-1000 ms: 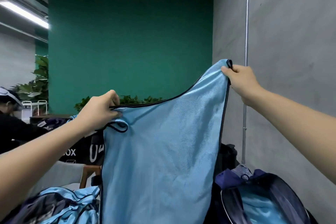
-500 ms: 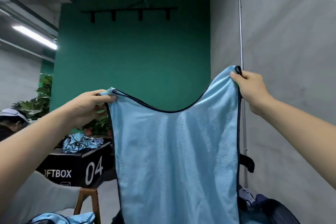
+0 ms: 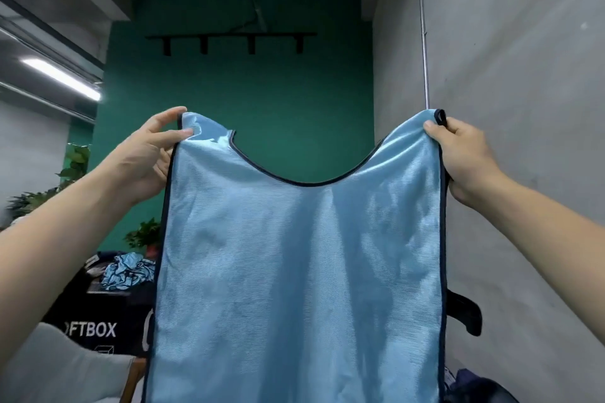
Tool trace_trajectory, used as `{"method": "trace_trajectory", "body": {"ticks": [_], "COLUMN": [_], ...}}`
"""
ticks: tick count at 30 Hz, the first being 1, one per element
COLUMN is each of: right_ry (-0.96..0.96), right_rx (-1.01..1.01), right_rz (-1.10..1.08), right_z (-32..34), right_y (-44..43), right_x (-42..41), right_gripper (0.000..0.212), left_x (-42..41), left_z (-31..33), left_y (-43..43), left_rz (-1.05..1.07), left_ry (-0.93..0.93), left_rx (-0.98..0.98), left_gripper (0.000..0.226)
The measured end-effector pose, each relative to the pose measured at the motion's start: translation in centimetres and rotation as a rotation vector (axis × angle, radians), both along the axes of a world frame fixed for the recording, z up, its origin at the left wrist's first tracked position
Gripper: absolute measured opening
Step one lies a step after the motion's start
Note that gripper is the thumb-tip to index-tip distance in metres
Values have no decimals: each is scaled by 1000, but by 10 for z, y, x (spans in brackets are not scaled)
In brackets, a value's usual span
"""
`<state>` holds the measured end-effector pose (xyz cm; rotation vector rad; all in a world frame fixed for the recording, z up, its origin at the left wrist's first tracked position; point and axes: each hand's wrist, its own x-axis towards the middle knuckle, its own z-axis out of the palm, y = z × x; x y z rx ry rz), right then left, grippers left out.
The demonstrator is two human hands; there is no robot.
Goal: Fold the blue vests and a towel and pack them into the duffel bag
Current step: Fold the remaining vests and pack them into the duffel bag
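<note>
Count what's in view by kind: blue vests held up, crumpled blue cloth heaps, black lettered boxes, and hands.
Held-up blue vest: 1
Crumpled blue heap on the box: 1, the number of pieces in it cannot be told
Black lettered box: 1
Hands holding the vest's shoulders: 2, left hand and right hand
Total: 5

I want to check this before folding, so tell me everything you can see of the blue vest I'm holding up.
The vest is light blue with a sheen, seemingly a fine knit, edged in dark navy binding. It hangs upright, spread flat toward the camera, a deep scooped neckline between two shoulder straps. The left hand pinches the left strap's top; the right hand grips the right one, where a small dark loop sticks up. Creases run down it; its bottom edge is out of frame.
</note>
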<state>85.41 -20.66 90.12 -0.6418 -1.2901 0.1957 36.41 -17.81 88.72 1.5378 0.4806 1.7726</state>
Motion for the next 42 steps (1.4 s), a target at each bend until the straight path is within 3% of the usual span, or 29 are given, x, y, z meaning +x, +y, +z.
{"method": "trace_trajectory", "body": {"ticks": [5, 11, 20, 33, 42], "right_ry": [-16, -109, -255, -413, -710], "right_rx": [-141, -321, -518, -697, -836], "right_rz": [-74, -184, -258, -267, -357], "right_z": [-36, -119, -222, -330, -392], "right_y": [39, 124, 252, 345, 400], "right_x": [0, -3, -9, -19, -28], "right_gripper": [46, 18, 34, 28, 21], "left_x": [-1, 1, -6, -11, -11], "left_z": [-31, -110, -211, -343, -407], "left_y": [33, 113, 241, 342, 397], "left_rz": [57, 223, 369, 400, 398], "left_ry": [44, 123, 191, 367, 405], "left_rx": [-47, -212, -364, -594, -687], "left_gripper": [48, 49, 41, 32, 30]}}
